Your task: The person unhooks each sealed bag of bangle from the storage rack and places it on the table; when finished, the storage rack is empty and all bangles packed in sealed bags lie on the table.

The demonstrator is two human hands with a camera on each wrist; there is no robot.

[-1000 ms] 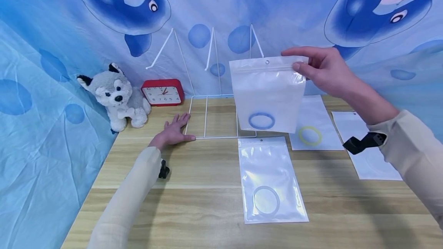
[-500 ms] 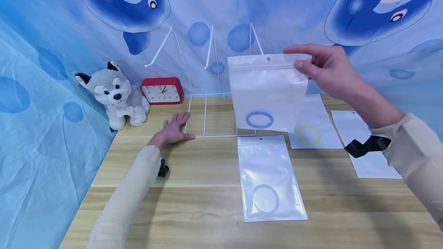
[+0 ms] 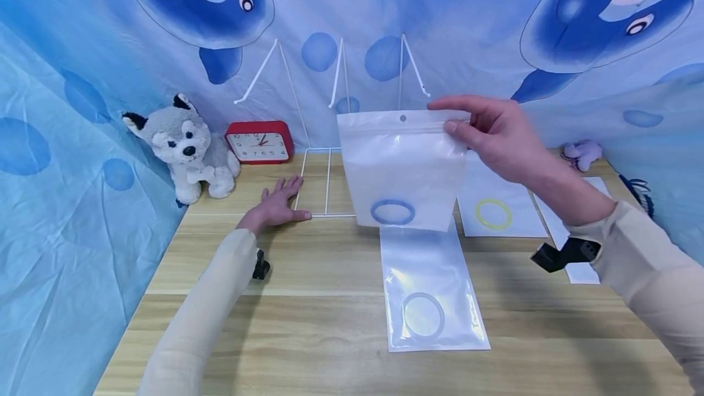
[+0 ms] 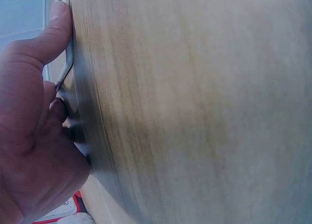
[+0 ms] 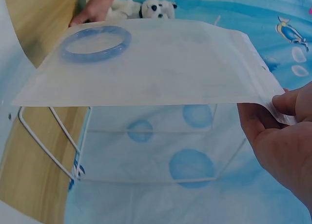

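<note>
My right hand (image 3: 503, 139) pinches the upper right corner of a white zip bag (image 3: 404, 164) between thumb and fingers. Low inside the bag shows a blue ring (image 3: 392, 212), like a bangle. The bag hangs in front of a white wire rack (image 3: 328, 182) with three upright hooked arms; its hanging hole sits below and left of the right arm's tip (image 3: 428, 94). In the right wrist view the bag (image 5: 170, 68) spreads across, thumb at its zip edge. My left hand (image 3: 275, 205) lies with fingers spread on the left front corner of the rack's base.
A second bag (image 3: 429, 274) with a clear ring lies on the wooden table (image 3: 308, 335). Further right lie a bag with a yellow ring (image 3: 493, 214) and another bag (image 3: 583, 271). A plush husky (image 3: 184, 145), a red clock (image 3: 260, 142) and a small purple toy (image 3: 583, 154) stand behind.
My right hand has carried the bag left and down, away from the right arm of the rack, whose tip now shows above it. My left hand has stayed on the rack's base.
</note>
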